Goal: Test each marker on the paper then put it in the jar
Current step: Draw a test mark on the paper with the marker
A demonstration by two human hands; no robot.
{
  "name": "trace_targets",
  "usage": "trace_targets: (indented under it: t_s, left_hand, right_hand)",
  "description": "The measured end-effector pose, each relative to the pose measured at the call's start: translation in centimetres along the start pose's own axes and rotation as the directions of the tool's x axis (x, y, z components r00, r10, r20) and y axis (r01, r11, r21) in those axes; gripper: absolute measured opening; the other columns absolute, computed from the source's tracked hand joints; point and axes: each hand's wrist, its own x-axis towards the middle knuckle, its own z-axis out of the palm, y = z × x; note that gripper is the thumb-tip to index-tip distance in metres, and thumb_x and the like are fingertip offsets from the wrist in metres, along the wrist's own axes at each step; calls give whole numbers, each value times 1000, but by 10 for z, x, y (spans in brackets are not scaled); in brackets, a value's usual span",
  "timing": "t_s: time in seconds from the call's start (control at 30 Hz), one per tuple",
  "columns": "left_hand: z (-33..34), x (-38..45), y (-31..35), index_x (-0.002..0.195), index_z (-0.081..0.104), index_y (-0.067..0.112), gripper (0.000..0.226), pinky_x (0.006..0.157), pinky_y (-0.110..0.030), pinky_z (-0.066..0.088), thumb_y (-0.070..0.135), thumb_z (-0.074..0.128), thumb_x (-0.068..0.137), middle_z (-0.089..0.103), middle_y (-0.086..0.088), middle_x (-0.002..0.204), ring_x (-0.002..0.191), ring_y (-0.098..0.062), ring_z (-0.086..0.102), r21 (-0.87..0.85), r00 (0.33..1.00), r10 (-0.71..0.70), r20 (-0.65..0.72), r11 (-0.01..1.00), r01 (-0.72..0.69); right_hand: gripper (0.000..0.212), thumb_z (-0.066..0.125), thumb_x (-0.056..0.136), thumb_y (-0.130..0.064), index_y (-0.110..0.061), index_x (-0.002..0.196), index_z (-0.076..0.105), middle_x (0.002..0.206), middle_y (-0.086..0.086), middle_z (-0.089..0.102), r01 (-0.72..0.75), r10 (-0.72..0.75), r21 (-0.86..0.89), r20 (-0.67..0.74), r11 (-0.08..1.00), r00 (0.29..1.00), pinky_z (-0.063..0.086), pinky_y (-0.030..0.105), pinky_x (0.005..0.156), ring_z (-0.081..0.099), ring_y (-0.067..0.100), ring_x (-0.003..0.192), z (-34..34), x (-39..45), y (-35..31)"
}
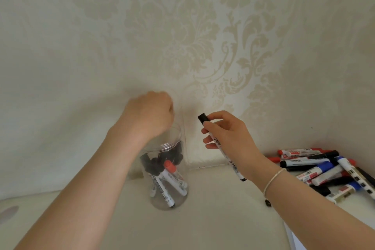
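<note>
Closest to me, on the pale tabletop, I see the clear plastic jar standing upright with its mouth open. Inside it several markers lean against each other: most have black caps, one has a red cap, and their white barrels reach down to the bottom.

To the right, at the table's edge, I see a loose pile of markers with red, blue and black caps lying across one another.

Between the jar and the pile, my right hand grasps a black-capped marker. Thumb and forefinger pinch it just below the cap, and the other fingers are loosely spread beneath. The marker is capped, cap up, and its white printed barrel slants down and to the right, clear of the table. A thin white bracelet sits on that wrist.

My left hand hangs just above the jar's rim, knuckles toward me, fingers curled under; I cannot tell whether it holds anything.

Behind everything rises a cream damask wallpaper, with a pale sheet propped against it behind the jar.
</note>
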Motion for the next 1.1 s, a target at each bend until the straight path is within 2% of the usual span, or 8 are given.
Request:
trace_targets:
  t_s: [0.07,0.17,0.27,0.4,0.53,0.63,0.93,1.1]
  left_hand:
    - [-7,-10,16,108,61,28,26,80,-35,49,37,39,97,67,8,106,95,-20,63,-122,959,114,-258,981,-149]
    - [1,-21,41,132,47,34,39,87,-35,48,45,30,99,52,11,127,111,-11,54,-129,931,364,-33,922,-365]
    - [28,-17,48,115,57,25,32,77,-32,48,37,31,101,58,5,100,91,-15,58,-214,905,391,168,911,-354]
    - [53,-14,65,94,53,15,38,61,-35,40,40,26,102,51,4,72,67,-23,54,-91,954,293,-56,950,-298]
    - [63,-19,83,87,48,12,35,58,-40,40,35,26,102,52,0,66,61,-29,51,-297,950,153,-270,926,-234]
    - [69,-23,97,77,56,12,36,59,-30,42,27,34,101,57,-2,64,57,-19,52,-668,988,113,-106,728,-155]
    - [93,-31,114,49,54,12,51,90,-46,52,26,39,95,46,-4,49,65,-25,56,-939,932,143,332,142,313]
    - [92,-38,129,54,55,6,50,75,-29,53,7,31,98,44,3,37,56,-14,57,-921,894,289,343,-84,380]
  right_hand:
    - [12,59,92,-15,-14,103,64,87,11,69,15,-15,6,46,1000,999,57,32,62,61,17,61,-6,-2,0]
    - [10,62,89,-11,-14,98,65,79,6,65,60,-57,-37,86,998,995,50,25,56,59,15,59,-14,-7,3]
    - [18,61,80,4,-12,88,59,80,4,64,55,-41,-156,87,986,995,43,17,51,56,10,57,-22,-12,10]
    - [27,63,78,-2,-15,94,46,96,2,50,-36,-96,-565,-201,824,975,44,26,64,52,19,79,-48,-7,31]
    - [27,67,78,-15,-7,96,49,84,8,47,-393,440,259,-152,882,885,44,33,60,47,22,66,-73,-8,26]
    - [22,68,80,-28,-12,85,54,60,2,36,-376,341,593,177,712,923,37,27,53,33,15,52,-72,-17,15]
    - [21,63,87,-20,-3,75,60,57,17,56,-158,154,92,49,983,987,56,54,77,58,37,64,-65,-19,15]
    - [27,56,87,-9,-8,60,57,53,13,53,-43,44,-21,86,999,995,43,30,54,48,24,53,-81,-27,9]
